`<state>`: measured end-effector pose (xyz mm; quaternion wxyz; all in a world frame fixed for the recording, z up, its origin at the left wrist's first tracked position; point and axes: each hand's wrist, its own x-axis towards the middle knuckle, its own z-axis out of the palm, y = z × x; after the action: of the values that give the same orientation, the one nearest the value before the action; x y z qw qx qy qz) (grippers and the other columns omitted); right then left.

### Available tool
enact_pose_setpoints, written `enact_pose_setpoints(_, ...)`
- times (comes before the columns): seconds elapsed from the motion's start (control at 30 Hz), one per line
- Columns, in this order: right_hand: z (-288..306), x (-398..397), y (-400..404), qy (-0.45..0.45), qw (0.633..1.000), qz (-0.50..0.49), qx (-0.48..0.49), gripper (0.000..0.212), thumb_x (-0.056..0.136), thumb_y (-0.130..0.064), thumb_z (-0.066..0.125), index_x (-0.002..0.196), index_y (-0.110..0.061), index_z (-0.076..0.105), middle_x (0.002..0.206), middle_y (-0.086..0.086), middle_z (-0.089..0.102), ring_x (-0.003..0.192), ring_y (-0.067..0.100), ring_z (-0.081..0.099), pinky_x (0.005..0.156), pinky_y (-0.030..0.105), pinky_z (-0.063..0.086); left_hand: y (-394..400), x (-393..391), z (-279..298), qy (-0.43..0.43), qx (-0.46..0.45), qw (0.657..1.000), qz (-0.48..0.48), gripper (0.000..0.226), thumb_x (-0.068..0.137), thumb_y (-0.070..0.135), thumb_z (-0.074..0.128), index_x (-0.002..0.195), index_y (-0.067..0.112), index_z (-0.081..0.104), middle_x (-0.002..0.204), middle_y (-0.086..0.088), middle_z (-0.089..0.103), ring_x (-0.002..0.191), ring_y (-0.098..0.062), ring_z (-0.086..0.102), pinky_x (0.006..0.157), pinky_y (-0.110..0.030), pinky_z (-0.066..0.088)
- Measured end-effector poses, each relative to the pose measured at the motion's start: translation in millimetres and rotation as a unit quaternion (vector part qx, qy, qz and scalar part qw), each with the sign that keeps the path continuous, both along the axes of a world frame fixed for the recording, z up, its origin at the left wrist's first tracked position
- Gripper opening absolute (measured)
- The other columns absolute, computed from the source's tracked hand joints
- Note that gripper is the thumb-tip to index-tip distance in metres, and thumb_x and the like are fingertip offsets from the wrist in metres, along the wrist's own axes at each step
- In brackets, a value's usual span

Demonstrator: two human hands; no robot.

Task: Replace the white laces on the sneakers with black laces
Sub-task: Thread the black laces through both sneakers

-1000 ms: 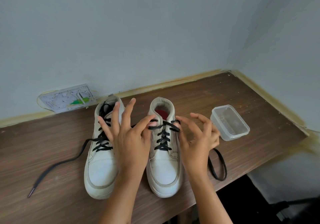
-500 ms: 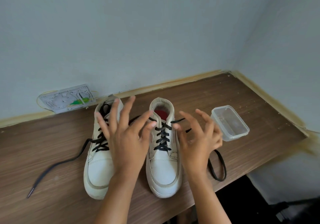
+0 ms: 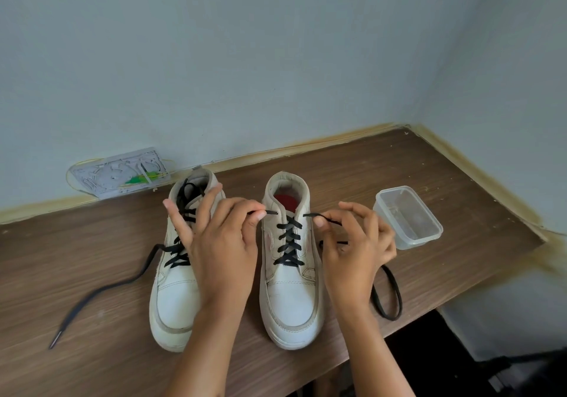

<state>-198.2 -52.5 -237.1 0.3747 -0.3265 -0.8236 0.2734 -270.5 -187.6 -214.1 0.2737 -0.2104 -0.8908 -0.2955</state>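
Two white sneakers stand side by side on the wooden table, toes toward me. The right sneaker (image 3: 290,298) carries a black lace (image 3: 289,243) crossed through its eyelets. My left hand (image 3: 221,243) pinches the lace's left end beside the top eyelet. My right hand (image 3: 356,246) pinches the right end, whose slack loops on the table (image 3: 388,298) behind that hand. The left sneaker (image 3: 175,298) is also laced in black; its loose end (image 3: 101,289) trails left across the table. My left hand covers part of it.
An empty clear plastic container (image 3: 409,217) sits right of the sneakers. A clear plastic plate with green bits (image 3: 118,174) leans against the wall at the back left. The table edge (image 3: 429,310) runs diagonally on the right, with a dark drop below.
My fingers were spread over the right sneaker's tongue; both hands have now closed on the lace ends and drawn them apart sideways at the top eyelets.
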Motion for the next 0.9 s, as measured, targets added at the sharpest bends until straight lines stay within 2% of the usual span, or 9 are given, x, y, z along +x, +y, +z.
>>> enact_pose_setpoints(0.07,1.6,1.4,0.5,-0.003,1.000,0.019,0.005,0.013,0.087,-0.051,0.063,0.093,-0.040,0.068,0.110,-0.020,0.057,0.115,0.014,0.038,0.101,0.054,0.026,-1.4,1.4,0.7,-0.001,-0.014,1.000,-0.011,0.005,0.087,0.026,0.070,0.088,0.030,0.072,0.084,0.015,0.066,0.122,-0.020,0.055,0.116,-0.061,-0.004)
enact_pose_setpoints(0.23,4.6,2.9,4.1,-0.015,1.000,0.019,0.015,0.003,0.087,-0.039,0.069,0.084,-0.039,0.067,0.091,-0.025,0.060,0.109,0.012,0.044,0.100,0.055,0.025,-5.2,0.8,4.5,-0.007,-0.033,0.999,0.001,0.015,0.082,0.014,0.073,0.082,0.028,0.072,0.077,0.014,0.065,0.109,-0.020,0.061,0.118,-0.058,-0.004)
enact_pose_setpoints(0.4,15.3,8.9,4.9,-0.056,0.994,0.077,-0.048,0.007,0.091,-0.045,0.060,0.086,-0.041,0.062,0.072,-0.026,0.058,0.089,-0.004,0.049,0.112,0.052,0.014,-4.4,-0.1,10.7,-0.025,-0.053,0.998,-0.032,0.006,0.087,0.026,0.067,0.083,0.028,0.070,0.073,0.015,0.060,0.100,-0.017,0.059,0.119,-0.054,-0.006)
enact_pose_setpoints(0.5,34.1,19.9,6.6,-0.093,0.986,0.100,-0.092,0.019,0.094,-0.047,0.054,0.078,-0.039,0.058,0.056,-0.020,0.057,0.074,-0.003,0.056,0.113,0.047,0.015,-12.8,-0.9,16.6,-0.062,-0.058,0.995,-0.051,0.018,0.089,0.036,0.058,0.082,0.026,0.072,0.065,0.016,0.053,0.087,-0.015,0.056,0.120,-0.045,-0.005)
enact_pose_setpoints(0.57,46.6,29.6,9.1,-0.107,0.976,0.115,-0.149,0.024,0.095,-0.048,0.053,0.075,-0.036,0.059,0.056,-0.026,0.057,0.062,-0.001,0.056,0.107,0.044,0.024,-18.6,1.0,25.8,-0.103,-0.058,0.992,-0.053,0.025,0.089,0.041,0.054,0.077,0.027,0.072,0.059,0.018,0.045,0.082,-0.014,0.054,0.120,-0.037,-0.010)
enact_pose_setpoints(0.63,55.6,39.2,10.2,-0.094,0.965,0.136,-0.204,0.028,0.093,-0.050,0.055,0.073,-0.033,0.063,0.050,-0.020,0.054,0.050,-0.001,0.051,0.091,0.045,0.036,-24.0,4.2,36.1,-0.159,-0.050,0.984,-0.062,0.026,0.091,0.042,0.055,0.075,0.029,0.071,0.057,0.018,0.046,0.084,-0.013,0.053,0.116,-0.032,-0.016)
enact_pose_setpoints(0.73,81.6,47.1,6.6,-0.047,0.947,0.156,-0.278,0.030,0.092,-0.048,0.055,0.074,-0.026,0.067,0.050,-0.011,0.047,0.048,0.001,0.042,0.065,0.027,0.037,-28.9,7.6,65.1,-0.225,-0.013,0.971,-0.080,0.029,0.095,0.042,0.051,0.070,0.035,0.066,0.059,0.007,0.060,0.083,-0.010,0.058,0.116,-0.035,-0.018)
enact_pose_setpoints(0.83,123.3,50.8,3.2,-0.004,0.934,0.167,-0.315,0.030,0.096,-0.033,0.057,0.080,-0.011,0.070,0.062,-0.006,0.054,0.065,0.013,0.048,0.056,0.013,0.039,-33.8,10.2,108.7,-0.263,0.046,0.958,-0.105,0.032,0.097,0.042,0.049,0.069,0.038,0.064,0.057,-0.006,0.059,0.068,-0.006,0.056,0.120,-0.051,0.003)
enact_pose_setpoints(0.9,153.2,52.4,-0.1,0.030,0.927,0.173,-0.332,0.029,0.097,-0.027,0.059,0.080,-0.006,0.070,0.065,-0.004,0.057,0.070,0.013,0.052,0.058,0.006,0.040,-38.7,12.7,138.4,-0.291,0.087,0.943,-0.133,0.031,0.097,0.041,0.051,0.071,0.035,0.067,0.055,0.000,0.057,0.063,-0.004,0.056,0.118,-0.057,0.013)
